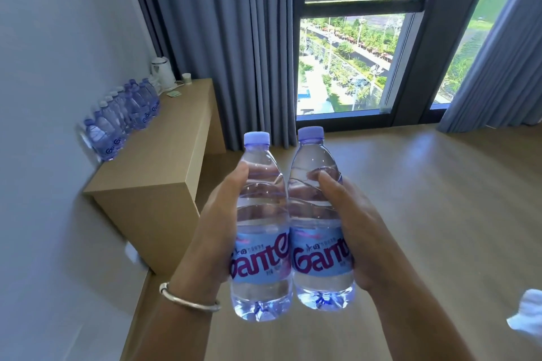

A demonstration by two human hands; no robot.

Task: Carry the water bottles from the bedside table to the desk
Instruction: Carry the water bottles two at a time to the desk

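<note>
Two clear, water-filled bottles with lilac caps and blue labels, the left bottle [261, 231] and right bottle [319, 220], stand side by side, touching, caps pointing away toward the window, held above the floor with the left hand [218, 223] and right hand [356, 228] curled round them, near the desk [164, 161].

Single head-worn view, angled forward and down, close over the hands, desk [164, 138] left, window [349, 64] ahead
</note>
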